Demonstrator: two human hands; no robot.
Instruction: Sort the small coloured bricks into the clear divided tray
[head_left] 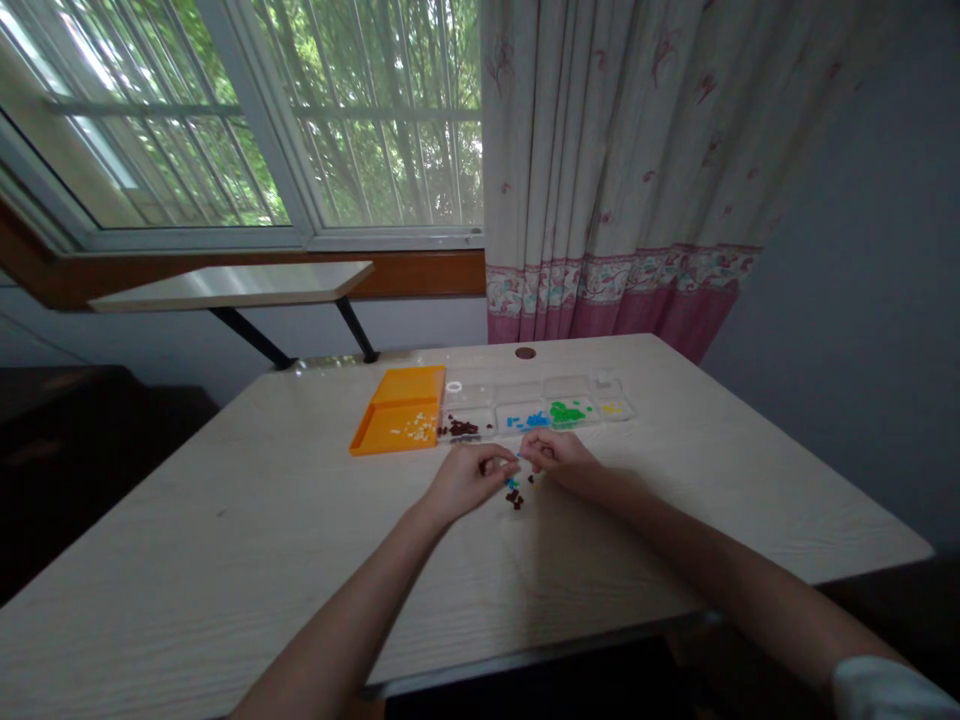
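Note:
My left hand (466, 478) is closed in a pinch just above the table, its fingertips pointing right; what they hold, if anything, is too small to make out. Facing it, my right hand (556, 452) pinches what looks like a tiny blue piece (519, 455) at its fingertips. The two hands are nearly touching. Below them on the table lie small brown pieces (515, 499), a small blue-green piece (512, 484) and a single brown bit (531, 479).
Beyond my hands stands an open orange case (364, 437) with scattered white pieces. Beside it, clear trays (517, 392) hold brown (463, 427), blue (536, 420), green (568, 413) and yellow pieces (612, 408). A raised shelf (247, 285) is at the back left.

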